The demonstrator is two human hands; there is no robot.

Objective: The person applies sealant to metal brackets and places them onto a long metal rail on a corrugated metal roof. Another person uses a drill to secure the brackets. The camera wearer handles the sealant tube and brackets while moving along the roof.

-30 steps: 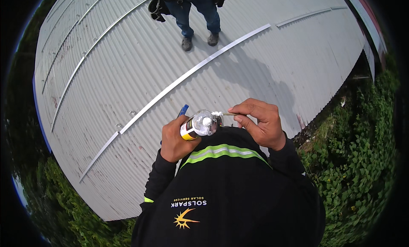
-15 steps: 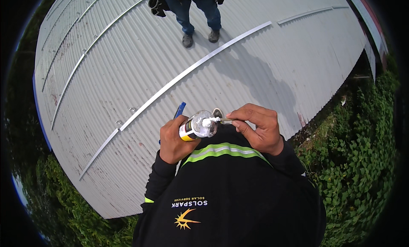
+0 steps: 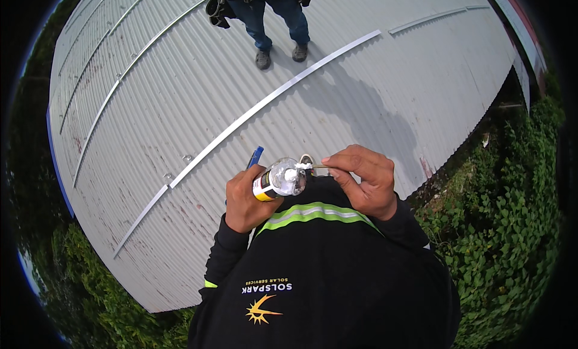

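Note:
My left hand (image 3: 242,199) is wrapped round a clear plastic bottle (image 3: 288,179) with a white, black and yellow label. White paste (image 3: 291,175) shows at its upper end. A slim blue object (image 3: 255,157) sticks up past the fingers of the same hand; its lower part is hidden and its kind is unclear. Between thumb and fingertips, my right hand (image 3: 368,179) pinches a thin stick (image 3: 320,166). A lump of white paste (image 3: 304,163) clings to the stick's tip, just at the bottle's right edge. One of my shoes (image 3: 307,158) shows partly behind it.
I stand on a corrugated metal roof (image 3: 180,114). A long metal rail (image 3: 271,99) crosses it ahead, with more rails (image 3: 129,66) farther left. Another person (image 3: 274,18) with tool pouches stands beyond the rail. Leafy plants (image 3: 500,246) border the roof's right edge.
The paste-tipped stick has shifted slightly, while both hands stay in nearly the same place. More of the other person's waist, with a hand and an orange item, has come into view at the top.

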